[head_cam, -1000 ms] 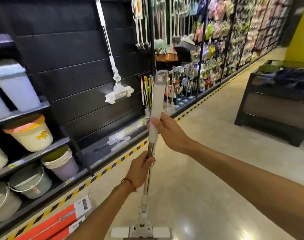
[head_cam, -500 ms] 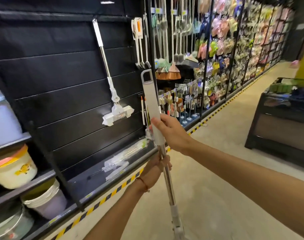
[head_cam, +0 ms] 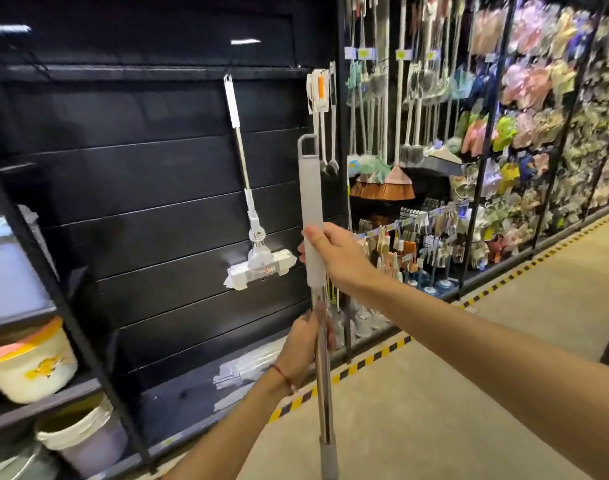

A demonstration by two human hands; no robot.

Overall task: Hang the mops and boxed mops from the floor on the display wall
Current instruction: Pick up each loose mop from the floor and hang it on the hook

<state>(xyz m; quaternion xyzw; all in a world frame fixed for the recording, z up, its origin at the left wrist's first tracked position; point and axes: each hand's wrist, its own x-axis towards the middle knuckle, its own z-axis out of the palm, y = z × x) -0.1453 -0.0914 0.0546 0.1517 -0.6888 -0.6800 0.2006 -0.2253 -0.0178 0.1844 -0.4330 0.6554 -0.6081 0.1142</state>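
In front of the black display wall (head_cam: 150, 216), a mop (head_cam: 311, 209) is standing nearly upright, its loop end topmost. The right hand (head_cam: 334, 258) is gripping its grey sleeve, arm outstretched; the left hand (head_cam: 304, 344) is wrapping the steel pole lower down. Another mop (head_cam: 252, 216) is hanging on the wall just left.

A person is holding a mop (head_cam: 311, 216) upright in front of a black display wall (head_cam: 150, 174). The right hand (head_cam: 334, 258) is closing around the pale grip near its lower end, and the left hand (head_cam: 304, 348) is wrapping the metal pole lower down. The loop at the handle's top is pointing upward. Another mop (head_cam: 251, 216) is hanging on the wall just to the left, head down. Brooms (head_cam: 396, 181) are hanging further right, and buckets (head_cam: 29, 362) are sitting on shelves at left.
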